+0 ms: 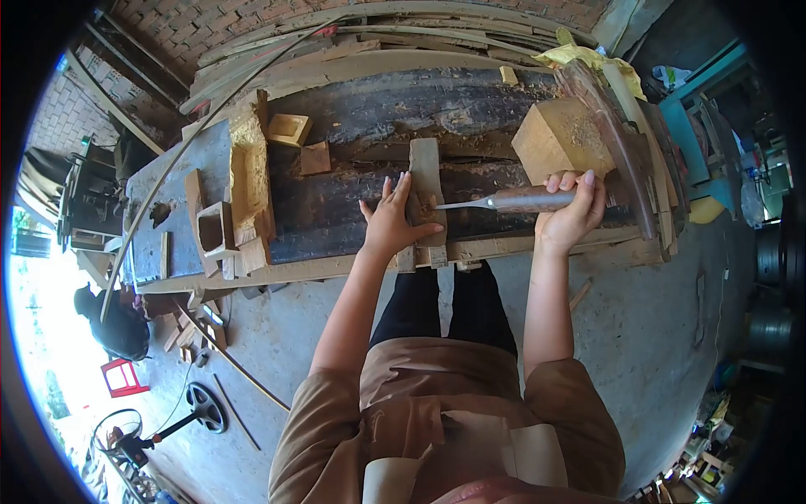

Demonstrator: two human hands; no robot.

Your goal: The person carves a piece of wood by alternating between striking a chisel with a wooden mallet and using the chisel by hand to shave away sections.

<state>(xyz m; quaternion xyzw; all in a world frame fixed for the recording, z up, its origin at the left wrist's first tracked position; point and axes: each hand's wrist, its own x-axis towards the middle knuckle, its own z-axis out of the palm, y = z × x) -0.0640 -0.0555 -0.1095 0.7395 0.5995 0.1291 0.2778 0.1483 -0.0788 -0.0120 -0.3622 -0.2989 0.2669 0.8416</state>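
My right hand (573, 210) is wrapped round the end of a chisel's wooden handle (525, 200). The chisel's steel blade (467, 204) points left, its tip at a small worked spot on a narrow wooden piece (426, 168). That piece lies crosswise on the dark workbench (353, 202), its near end at the front edge. My left hand (393, 217) lies against the left side of the same piece, fingers spread, thumb stretched across it below the chisel tip.
A large wooden block (561, 139) with shavings on it and a curved wooden bar (617, 160) stand at the right. Left are a hollowed timber (248, 181), a box-like wooden piece (217, 230) and a small square tray (289, 129). Long boards (353, 63) line the back wall.
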